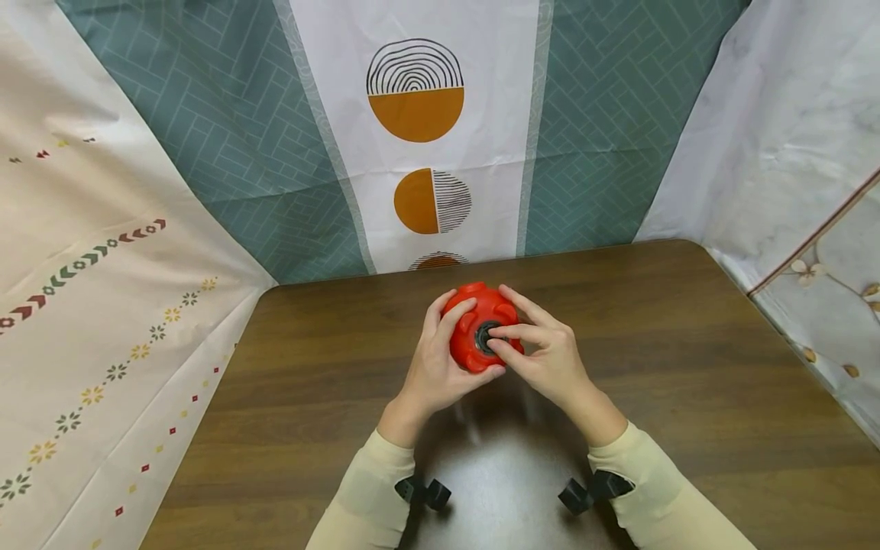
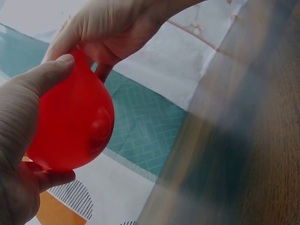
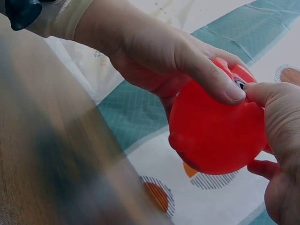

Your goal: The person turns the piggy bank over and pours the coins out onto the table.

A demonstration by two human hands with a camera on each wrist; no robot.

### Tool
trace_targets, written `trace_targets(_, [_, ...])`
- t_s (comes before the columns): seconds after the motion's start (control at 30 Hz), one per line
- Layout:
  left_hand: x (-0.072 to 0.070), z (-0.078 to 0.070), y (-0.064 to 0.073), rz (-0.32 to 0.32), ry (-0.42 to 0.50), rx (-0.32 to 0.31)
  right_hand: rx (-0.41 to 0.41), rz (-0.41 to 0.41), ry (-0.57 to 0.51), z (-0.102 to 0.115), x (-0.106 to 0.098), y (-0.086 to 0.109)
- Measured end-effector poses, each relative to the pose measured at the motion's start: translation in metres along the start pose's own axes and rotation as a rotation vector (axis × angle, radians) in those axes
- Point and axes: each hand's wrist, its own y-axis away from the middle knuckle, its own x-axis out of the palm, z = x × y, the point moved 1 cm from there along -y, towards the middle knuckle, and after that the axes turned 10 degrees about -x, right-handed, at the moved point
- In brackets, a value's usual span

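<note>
A round, shiny red object [image 1: 490, 304] with raised lobes and a dark ring-shaped piece [image 1: 483, 337] at its centre is held up over the table. My left hand [image 1: 431, 365] grips its left side, fingers over the top and thumb along the near edge. With thumb and forefinger, my right hand [image 1: 552, 357] pinches at the dark centre, while another finger lies along the far right rim. From the left wrist view, the smooth, bulging underside of the red object [image 2: 77, 124] faces the camera. Fingertips partly cover the dark piece [image 3: 240, 83] in the right wrist view.
Both hands are above a brown wooden table [image 1: 330, 328], which has a bright reflection near its front. A patterned cloth [image 1: 591, 137] hangs behind the table, with a cream cloth [image 1: 124, 321] on the left and a pale one [image 1: 777, 176] on the right.
</note>
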Motion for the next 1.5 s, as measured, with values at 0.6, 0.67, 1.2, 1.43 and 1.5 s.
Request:
trace_targets(0.6, [0.0041, -0.0004, 0.0006, -0.004, -0.012, -0.007, 0.021, -0.046, -0.003, 0.0024, 0.0007, 0.0012])
trace_targets(0.67, [0.0054, 0.0004, 0.0013, -0.001, -0.014, -0.010, 0.033, -0.042, 0.002, 0.0023, 0.0003, 0.0028])
trace_targets(1.2, [0.0020, -0.0005, 0.0028, -0.014, -0.023, -0.004, 0.050, -0.029, 0.010, 0.0038, 0.0034, 0.0011])
trace_targets(1.43, [0.0033, 0.0004, 0.0018, -0.002, -0.024, 0.003, 0.055, -0.030, 0.039, 0.0039, 0.0026, 0.0017])
trace_targets(1.5, [0.0031, 0.0006, 0.0018, -0.002, -0.027, 0.007, 0.059, -0.027, 0.039, 0.0043, 0.0025, 0.0017])
